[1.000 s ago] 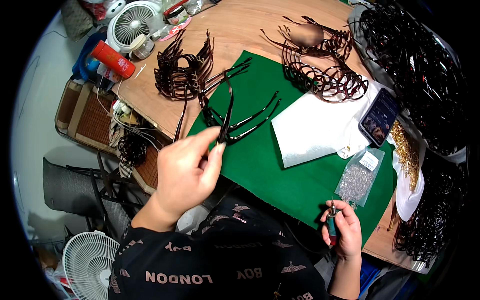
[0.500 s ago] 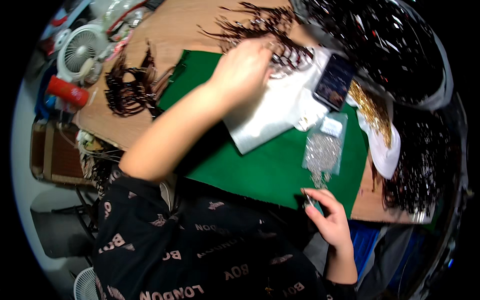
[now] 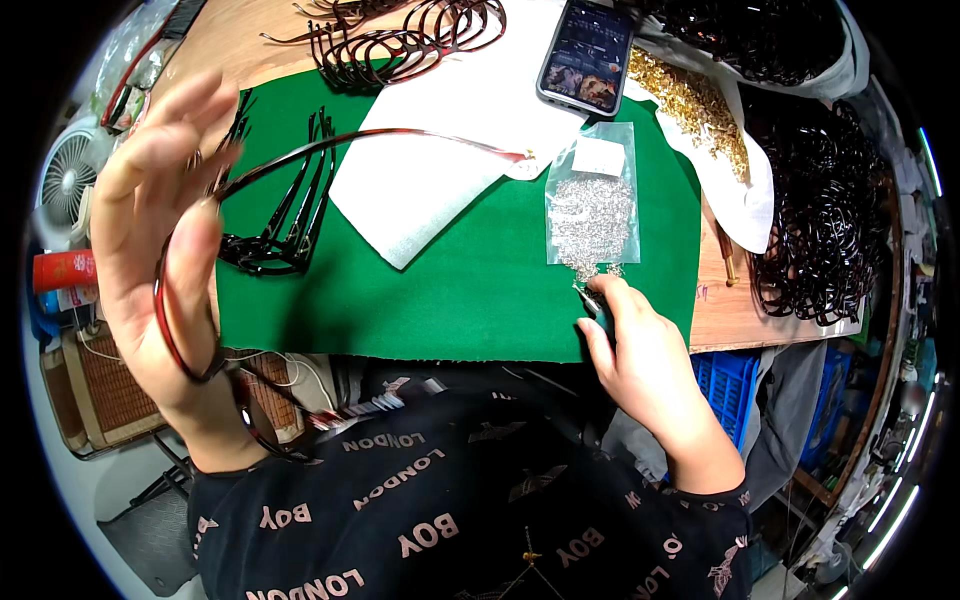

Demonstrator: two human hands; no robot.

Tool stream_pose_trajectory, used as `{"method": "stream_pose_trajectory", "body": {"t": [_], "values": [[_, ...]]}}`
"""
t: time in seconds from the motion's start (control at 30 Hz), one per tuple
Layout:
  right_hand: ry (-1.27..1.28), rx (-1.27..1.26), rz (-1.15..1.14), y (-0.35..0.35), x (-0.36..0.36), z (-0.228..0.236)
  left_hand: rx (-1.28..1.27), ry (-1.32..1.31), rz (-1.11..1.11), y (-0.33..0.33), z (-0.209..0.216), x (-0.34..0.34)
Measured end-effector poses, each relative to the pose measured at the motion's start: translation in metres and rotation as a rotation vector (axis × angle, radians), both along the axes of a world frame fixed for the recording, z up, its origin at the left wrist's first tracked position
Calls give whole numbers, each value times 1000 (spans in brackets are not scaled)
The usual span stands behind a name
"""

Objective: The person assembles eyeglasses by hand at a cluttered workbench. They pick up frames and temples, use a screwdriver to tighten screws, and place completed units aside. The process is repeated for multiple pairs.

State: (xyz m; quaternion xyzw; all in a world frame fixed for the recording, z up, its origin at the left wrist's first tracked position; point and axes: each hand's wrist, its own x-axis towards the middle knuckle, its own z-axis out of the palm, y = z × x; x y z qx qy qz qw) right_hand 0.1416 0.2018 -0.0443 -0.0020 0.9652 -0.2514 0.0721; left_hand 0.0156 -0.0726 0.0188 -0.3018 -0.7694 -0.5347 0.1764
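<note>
My left hand (image 3: pixel 150 230) is raised at the left, pinching a dark brown eyeglass frame (image 3: pixel 350 137) between thumb and fingers. One temple arm stretches rightward over the white sheet; its rims hang down past my wrist. My right hand (image 3: pixel 640 345) grips a slim dark tool with a thin metal tip (image 3: pixel 592 305), apparently tweezers, largely hidden by the fingers. Its tip is beside small loose silver metal pieces (image 3: pixel 590 270) at the mouth of a clear plastic bag (image 3: pixel 592 210). The bag is full of such pieces and lies on the green mat (image 3: pixel 460 310).
More eyeglass frames (image 3: pixel 430 45) stand at the back; black ones (image 3: pixel 285 225) lie left on the mat. A phone (image 3: pixel 585 55) rests on the white sheet (image 3: pixel 410 190). Gold metal pieces (image 3: pixel 700 110) sit in white cloth at right, beside a heap of dark frames (image 3: pixel 810 230).
My left hand has come back from the frames at the far side, bringing one eyeglass frame to the left. My right hand has moved up to the loose silver pieces. The whole view has shifted.
</note>
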Motion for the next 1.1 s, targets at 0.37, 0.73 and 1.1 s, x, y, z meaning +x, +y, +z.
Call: {"method": "stream_pose_trajectory", "body": {"t": [0.37, 0.73, 1.1], "values": [[24, 24, 43, -5, 6, 2, 657, -539, -634, -15, -20, 28], [-15, 49, 39, -4, 10, 11, 1225, -1252, -976, 32, -80, 49], [-928, -1592, -285, -21, -4, 19, 1313, -1571, -988, 71, -128, 70]]}}
